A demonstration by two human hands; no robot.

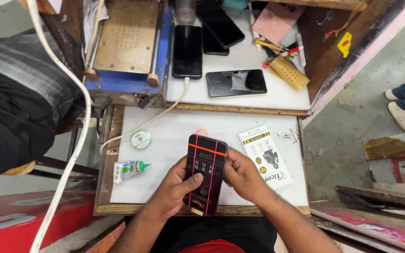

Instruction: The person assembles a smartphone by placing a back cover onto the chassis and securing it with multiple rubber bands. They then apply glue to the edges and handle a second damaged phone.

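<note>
Near board (165,182): white flat work board, before the raised white shelf (258,96).
Hands: left hand (174,189) and right hand (244,178) at either side of the black banded phone (206,171), above the board's near edge.
Left of phone: green-capped glue tube (130,169); behind it, small round solder spool (141,139).
Right of phone: printed white packet (266,156), on the board.
Shelf: three dark phones (187,50), (220,24), (236,83); blue-framed plate machine (130,44) to their left.

Near centre: black phone (206,172) bound by orange bands. Right of it: flat white packet (266,156). Far: three dark screens (210,47), one cracked (236,83).
</note>
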